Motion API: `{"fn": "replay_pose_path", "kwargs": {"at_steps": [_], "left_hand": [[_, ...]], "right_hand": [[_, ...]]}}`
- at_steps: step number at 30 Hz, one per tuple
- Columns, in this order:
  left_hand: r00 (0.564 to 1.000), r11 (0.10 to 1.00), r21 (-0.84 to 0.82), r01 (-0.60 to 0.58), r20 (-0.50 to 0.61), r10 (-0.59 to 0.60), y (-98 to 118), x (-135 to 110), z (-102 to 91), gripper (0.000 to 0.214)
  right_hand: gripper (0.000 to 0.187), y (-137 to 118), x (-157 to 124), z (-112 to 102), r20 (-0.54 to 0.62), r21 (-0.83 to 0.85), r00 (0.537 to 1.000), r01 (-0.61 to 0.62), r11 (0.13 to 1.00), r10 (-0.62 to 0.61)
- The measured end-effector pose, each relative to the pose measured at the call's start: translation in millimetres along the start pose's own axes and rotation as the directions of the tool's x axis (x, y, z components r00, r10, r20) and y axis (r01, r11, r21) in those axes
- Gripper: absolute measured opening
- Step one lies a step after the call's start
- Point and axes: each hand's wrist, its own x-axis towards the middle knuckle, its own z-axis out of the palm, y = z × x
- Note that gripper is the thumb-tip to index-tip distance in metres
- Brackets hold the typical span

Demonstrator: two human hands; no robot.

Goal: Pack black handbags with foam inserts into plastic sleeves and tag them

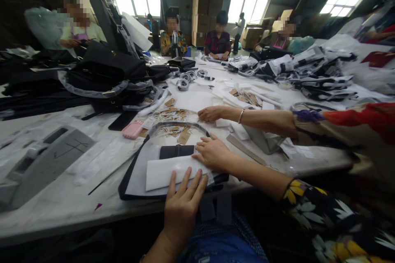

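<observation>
A flat black bag (129,176) lies at the table's near edge with a clear plastic film over it. On it rest a white paper sheet (160,174) and a small black folded piece (175,151). My left hand (182,203) comes up from below and lies flat, fingers spread, on the lower right edge of the white sheet. My right hand (212,152), on an arm with a floral sleeve, rests palm down on the sheet's upper right corner beside the black piece, with its fingers loosely together. Neither hand holds anything.
A co-worker's hand (212,113) with a bracelet reaches in from the right over brown paper tags (173,115). A pink phone (132,129) lies just behind the bag. A grey machine (46,160) sits at left. Black handbags (105,70) pile up behind, and several people sit at the far side.
</observation>
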Motion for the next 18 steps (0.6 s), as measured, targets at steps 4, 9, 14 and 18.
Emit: {"fn": "replay_pose_path", "kwargs": {"at_steps": [4, 9, 14, 18], "left_hand": [[1.0, 1.0, -0.003, -0.005, -0.011, 0.005, 0, -1, 0.1, 0.036], [1.0, 1.0, -0.015, -0.003, -0.017, 0.003, 1, -1, 0.1, 0.035], [1.0, 0.999, -0.041, 0.024, 0.009, -0.023, 2, -1, -1.2, 0.036], [0.999, 0.998, -0.054, 0.028, 0.023, -0.027, 1, -2, -0.8, 0.036]], "right_hand": [[0.034, 12, 0, -3, -0.01, 0.005, 0.984, 0.18, 0.984, -0.179], [0.03, 27, -33, -3, -0.166, 0.101, 0.927, 0.355, 0.929, -0.336], [0.031, 1, -104, -1, -0.488, 0.165, 0.824, 0.412, 0.896, -0.29], [0.037, -32, -144, 27, -0.475, 0.022, 0.781, 0.472, 0.881, -0.406]]}}
